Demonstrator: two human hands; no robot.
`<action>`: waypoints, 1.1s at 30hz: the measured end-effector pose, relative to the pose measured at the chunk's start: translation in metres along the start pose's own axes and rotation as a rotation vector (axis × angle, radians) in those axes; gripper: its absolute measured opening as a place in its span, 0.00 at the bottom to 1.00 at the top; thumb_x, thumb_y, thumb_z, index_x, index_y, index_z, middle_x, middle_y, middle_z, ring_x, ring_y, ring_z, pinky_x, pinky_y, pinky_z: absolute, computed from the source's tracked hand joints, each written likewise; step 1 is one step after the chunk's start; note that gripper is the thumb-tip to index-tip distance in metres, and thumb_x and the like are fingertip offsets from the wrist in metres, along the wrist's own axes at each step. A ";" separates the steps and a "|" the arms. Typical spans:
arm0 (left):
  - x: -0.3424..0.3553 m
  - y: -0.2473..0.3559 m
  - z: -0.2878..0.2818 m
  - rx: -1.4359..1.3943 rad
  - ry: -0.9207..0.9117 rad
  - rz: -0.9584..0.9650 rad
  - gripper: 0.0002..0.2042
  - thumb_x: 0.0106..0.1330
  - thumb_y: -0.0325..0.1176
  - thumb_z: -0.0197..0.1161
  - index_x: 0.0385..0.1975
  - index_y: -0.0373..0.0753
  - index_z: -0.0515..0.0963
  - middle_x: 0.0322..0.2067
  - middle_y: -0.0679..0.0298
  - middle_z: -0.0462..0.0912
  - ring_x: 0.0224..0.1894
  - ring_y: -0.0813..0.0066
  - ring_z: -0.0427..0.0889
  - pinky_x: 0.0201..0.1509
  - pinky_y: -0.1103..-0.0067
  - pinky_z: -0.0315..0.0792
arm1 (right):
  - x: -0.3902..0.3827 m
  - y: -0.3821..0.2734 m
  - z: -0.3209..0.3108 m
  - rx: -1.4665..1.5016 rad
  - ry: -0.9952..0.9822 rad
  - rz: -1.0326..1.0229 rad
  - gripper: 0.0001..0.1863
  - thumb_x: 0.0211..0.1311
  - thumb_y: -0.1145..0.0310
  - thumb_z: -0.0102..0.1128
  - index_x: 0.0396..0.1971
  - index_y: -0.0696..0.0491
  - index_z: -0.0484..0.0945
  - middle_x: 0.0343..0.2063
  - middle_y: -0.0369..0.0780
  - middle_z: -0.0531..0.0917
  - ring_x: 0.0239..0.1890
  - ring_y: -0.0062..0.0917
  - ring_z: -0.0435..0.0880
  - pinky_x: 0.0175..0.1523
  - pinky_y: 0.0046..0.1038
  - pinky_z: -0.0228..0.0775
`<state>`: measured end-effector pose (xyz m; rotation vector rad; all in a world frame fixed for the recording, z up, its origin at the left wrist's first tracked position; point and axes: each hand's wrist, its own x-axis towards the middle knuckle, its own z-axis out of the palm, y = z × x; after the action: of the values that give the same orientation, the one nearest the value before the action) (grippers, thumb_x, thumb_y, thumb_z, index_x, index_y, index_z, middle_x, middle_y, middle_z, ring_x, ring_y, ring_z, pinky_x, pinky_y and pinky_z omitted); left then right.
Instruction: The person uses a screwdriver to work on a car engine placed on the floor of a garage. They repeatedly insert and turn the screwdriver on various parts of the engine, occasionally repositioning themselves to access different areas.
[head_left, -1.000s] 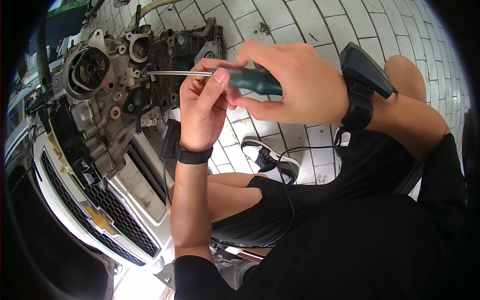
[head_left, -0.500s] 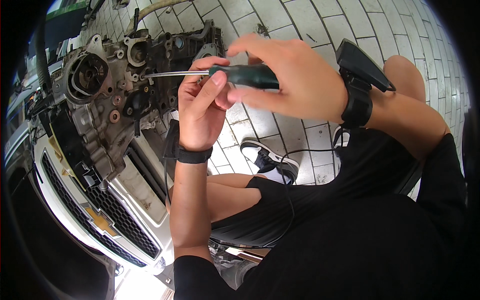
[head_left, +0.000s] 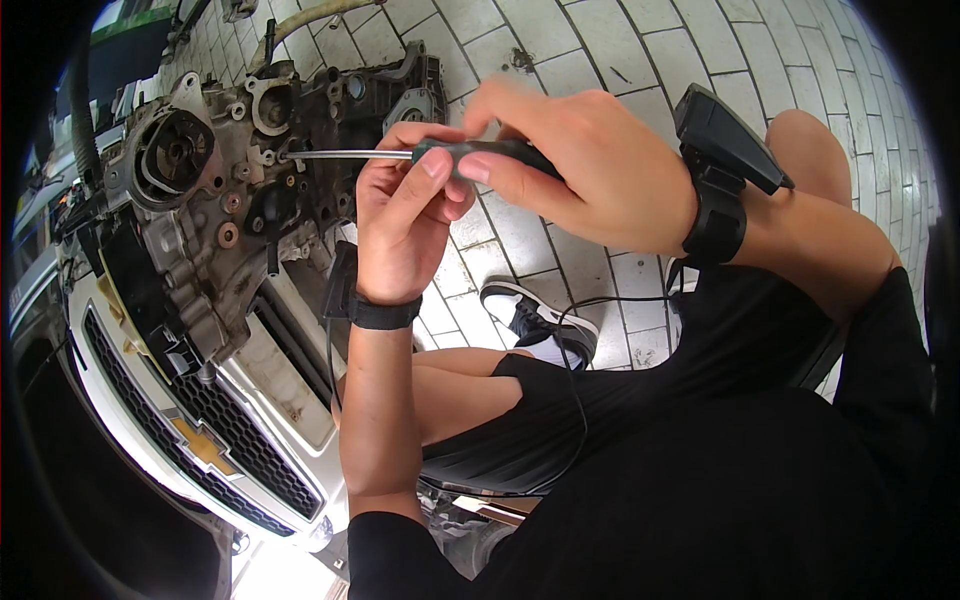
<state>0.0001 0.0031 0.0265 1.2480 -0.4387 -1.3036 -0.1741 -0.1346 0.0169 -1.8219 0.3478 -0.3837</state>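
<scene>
A screwdriver (head_left: pixel 432 151) with a dark green handle and a long metal shaft lies level across the view. Its tip meets the side of a greasy engine block (head_left: pixel 215 190) at the left, beside a small metal lug. My left hand (head_left: pixel 405 205) pinches the front of the handle between thumb and fingers, where the shaft begins. Around the rear of the handle my right hand (head_left: pixel 590 165) is closed, thumb along the near side and forefinger curled over the top. The palm hides the handle's end.
Below the engine stands a white car front with a black honeycomb grille (head_left: pixel 205 425). A hose (head_left: pixel 325 15) runs along the top. White floor tiles (head_left: pixel 620 290) spread out to the right. A thin black cable (head_left: pixel 585 400) hangs across my lap near my shoe (head_left: pixel 540 320).
My right hand, loose with fingers spread around the handle before, has closed on it. My left hand keeps its pinch, and the screwdriver has barely shifted.
</scene>
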 end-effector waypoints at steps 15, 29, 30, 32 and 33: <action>-0.003 0.010 0.007 -0.018 -0.050 -0.013 0.15 0.76 0.36 0.63 0.54 0.32 0.75 0.23 0.65 0.78 0.23 0.80 0.73 0.26 0.83 0.66 | 0.001 -0.003 -0.008 -0.114 0.188 -0.314 0.17 0.52 0.74 0.70 0.43 0.51 0.77 0.31 0.40 0.80 0.29 0.40 0.81 0.33 0.31 0.75; 0.001 0.013 -0.006 -0.001 -0.137 0.018 0.18 0.78 0.39 0.62 0.56 0.31 0.74 0.23 0.63 0.78 0.24 0.79 0.75 0.30 0.80 0.68 | 0.003 0.001 0.002 -0.095 0.235 -0.374 0.17 0.53 0.76 0.70 0.42 0.53 0.74 0.33 0.41 0.79 0.31 0.41 0.80 0.36 0.32 0.75; 0.001 0.013 -0.006 -0.003 -0.135 0.016 0.18 0.78 0.39 0.62 0.56 0.31 0.74 0.23 0.63 0.78 0.24 0.79 0.75 0.30 0.80 0.68 | 0.003 0.001 0.002 -0.089 0.237 -0.377 0.17 0.54 0.76 0.70 0.42 0.53 0.74 0.33 0.41 0.79 0.32 0.41 0.81 0.36 0.32 0.75; 0.000 0.013 -0.006 0.003 -0.135 0.020 0.18 0.77 0.39 0.62 0.55 0.31 0.74 0.23 0.63 0.78 0.24 0.79 0.75 0.30 0.80 0.68 | 0.003 0.001 0.003 -0.085 0.232 -0.380 0.17 0.54 0.76 0.70 0.43 0.53 0.74 0.34 0.41 0.79 0.32 0.42 0.81 0.36 0.33 0.75; -0.001 0.013 -0.006 0.006 -0.135 0.022 0.18 0.77 0.39 0.62 0.55 0.31 0.74 0.23 0.63 0.78 0.24 0.79 0.74 0.31 0.80 0.68 | 0.003 0.000 0.003 -0.083 0.229 -0.381 0.18 0.54 0.76 0.70 0.43 0.54 0.74 0.34 0.41 0.79 0.32 0.42 0.81 0.37 0.33 0.75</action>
<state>0.0112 0.0038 0.0354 1.1614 -0.5509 -1.3733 -0.1704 -0.1333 0.0165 -1.9306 0.1723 -0.8580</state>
